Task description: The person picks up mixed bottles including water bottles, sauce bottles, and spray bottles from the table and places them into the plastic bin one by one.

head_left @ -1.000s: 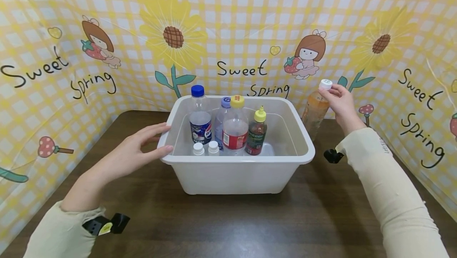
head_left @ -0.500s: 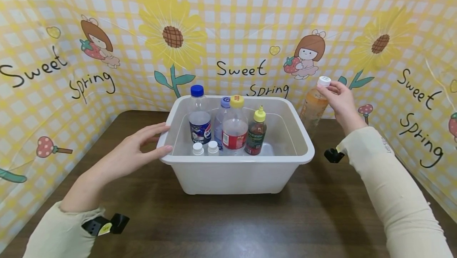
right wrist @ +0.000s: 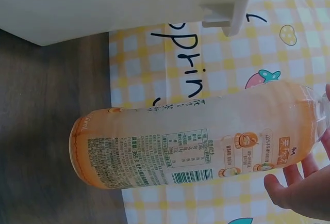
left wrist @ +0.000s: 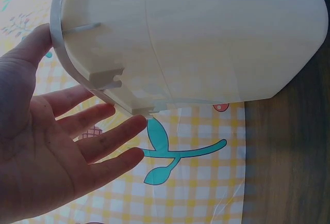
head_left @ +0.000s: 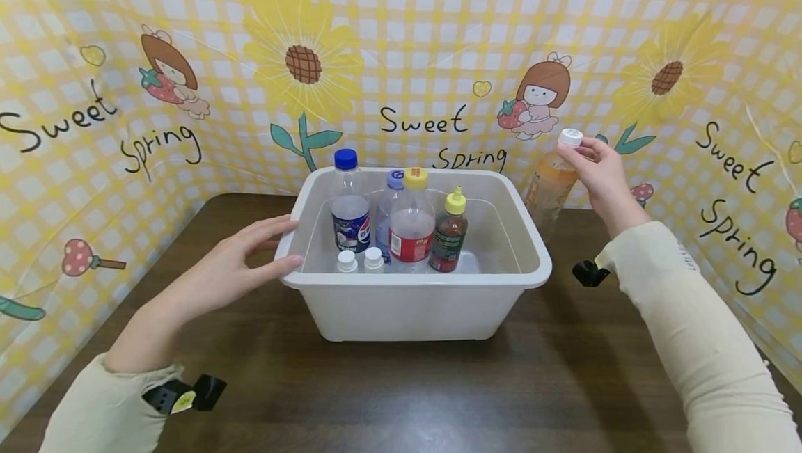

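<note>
My right hand (head_left: 598, 171) pinches an orange-labelled drink bottle (head_left: 550, 181) near its white cap (head_left: 570, 137), just right of a white plastic tub (head_left: 413, 310). In the right wrist view the bottle (right wrist: 196, 139) is seen full length beside the tub wall, its base apart from the tub. With straight, spread fingers my left hand (head_left: 228, 265) touches the tub's left rim; the left wrist view shows its thumb and fingertips at the rim. Inside the tub stand a blue-capped Pepsi bottle (head_left: 352, 223), a yellow-capped bottle with a red label (head_left: 411, 230) and a dark squeeze bottle (head_left: 449, 237).
A pale purple bottle (head_left: 385, 220) stands behind the red-labelled one in the tub. Two small white-capped bottles (head_left: 347, 261) are near its front wall, bodies mostly hidden. The dark wooden table (head_left: 401, 397) is bounded by a yellow checked cloth (head_left: 401, 56) at back and sides.
My right hand has raised the orange-labelled bottle slightly. The left hand and the tub have stayed in place.
</note>
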{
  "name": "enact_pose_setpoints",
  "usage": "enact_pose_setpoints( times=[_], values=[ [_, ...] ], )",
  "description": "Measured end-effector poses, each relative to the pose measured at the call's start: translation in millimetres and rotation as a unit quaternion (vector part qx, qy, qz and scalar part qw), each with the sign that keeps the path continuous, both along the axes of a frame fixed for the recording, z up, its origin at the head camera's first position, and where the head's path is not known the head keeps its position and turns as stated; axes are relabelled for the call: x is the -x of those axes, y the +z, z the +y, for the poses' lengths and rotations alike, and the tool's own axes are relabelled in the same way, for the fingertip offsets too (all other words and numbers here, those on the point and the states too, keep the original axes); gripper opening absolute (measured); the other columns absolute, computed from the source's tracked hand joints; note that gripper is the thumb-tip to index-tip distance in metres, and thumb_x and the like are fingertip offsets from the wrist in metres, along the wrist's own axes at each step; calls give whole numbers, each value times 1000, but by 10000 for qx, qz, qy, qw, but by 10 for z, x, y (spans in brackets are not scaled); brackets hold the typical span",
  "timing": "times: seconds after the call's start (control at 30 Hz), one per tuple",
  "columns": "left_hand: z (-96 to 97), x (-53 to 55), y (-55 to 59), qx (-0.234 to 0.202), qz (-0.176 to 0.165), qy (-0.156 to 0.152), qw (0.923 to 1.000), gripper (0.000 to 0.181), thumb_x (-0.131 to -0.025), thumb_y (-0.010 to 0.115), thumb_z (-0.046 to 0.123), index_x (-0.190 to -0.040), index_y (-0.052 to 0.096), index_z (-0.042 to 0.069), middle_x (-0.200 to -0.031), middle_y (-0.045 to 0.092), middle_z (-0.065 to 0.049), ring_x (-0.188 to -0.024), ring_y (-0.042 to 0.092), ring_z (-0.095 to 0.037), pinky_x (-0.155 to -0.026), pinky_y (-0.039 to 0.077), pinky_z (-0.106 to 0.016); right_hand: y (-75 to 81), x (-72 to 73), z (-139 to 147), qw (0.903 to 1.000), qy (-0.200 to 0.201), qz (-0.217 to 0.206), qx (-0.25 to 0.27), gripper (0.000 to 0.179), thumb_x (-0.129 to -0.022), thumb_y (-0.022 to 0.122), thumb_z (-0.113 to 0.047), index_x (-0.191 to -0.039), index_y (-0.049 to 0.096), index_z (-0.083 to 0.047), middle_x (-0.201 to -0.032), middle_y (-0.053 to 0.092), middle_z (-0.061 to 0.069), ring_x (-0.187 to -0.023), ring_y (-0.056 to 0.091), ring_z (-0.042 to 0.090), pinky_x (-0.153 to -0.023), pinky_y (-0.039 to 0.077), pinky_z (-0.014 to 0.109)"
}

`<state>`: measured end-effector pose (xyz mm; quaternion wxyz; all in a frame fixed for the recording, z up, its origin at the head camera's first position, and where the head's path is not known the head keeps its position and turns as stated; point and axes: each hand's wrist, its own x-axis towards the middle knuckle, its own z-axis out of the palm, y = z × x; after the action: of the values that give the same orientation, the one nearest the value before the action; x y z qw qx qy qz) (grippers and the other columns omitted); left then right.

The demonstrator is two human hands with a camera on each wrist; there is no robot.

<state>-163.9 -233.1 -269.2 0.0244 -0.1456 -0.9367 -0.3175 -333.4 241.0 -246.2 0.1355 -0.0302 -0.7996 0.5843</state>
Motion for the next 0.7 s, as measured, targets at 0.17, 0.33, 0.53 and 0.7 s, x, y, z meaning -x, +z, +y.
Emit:
enact_pose_setpoints(
  times=[0.17,0.33,0.53,0.7],
  values=[
    [0,3,1,36,3,17,10000,64,-90,58,42,-143,37,12,-149,33,-15,-124,47,-40,-88,49,-55,55,-27,7,9992,121,166,350,33,-84,67,-38,-111,57,-24,-97,50,-16,-92,47,-1,-91,36,26],
    [-3,-7,5,28,16,7,10000,63,-91,58,41,-143,38,13,-150,32,-13,-124,47,-39,-87,49,-54,117,-55,6,9976,243,260,598,40,-82,69,-37,-115,57,-20,-95,53,-17,-91,49,-1,-90,36,25],
    [1,-9,3,-43,-1,-34,10000,62,-91,57,40,-143,37,13,-151,32,-13,-125,47,-38,-90,48,-54,184,-92,7,9928,436,470,1008,25,-81,71,-32,-102,59,-23,-91,55,-16,-88,50,0,-77,38,17],
    [-5,-6,8,-11,-47,-36,10000,63,-91,57,41,-144,36,14,-151,31,-13,-126,46,-38,-90,47,-55,248,-110,0,9898,531,593,1180,24,-81,72,-29,-100,59,-22,-90,57,-15,-87,51,1,-73,41,15]
  ],
)
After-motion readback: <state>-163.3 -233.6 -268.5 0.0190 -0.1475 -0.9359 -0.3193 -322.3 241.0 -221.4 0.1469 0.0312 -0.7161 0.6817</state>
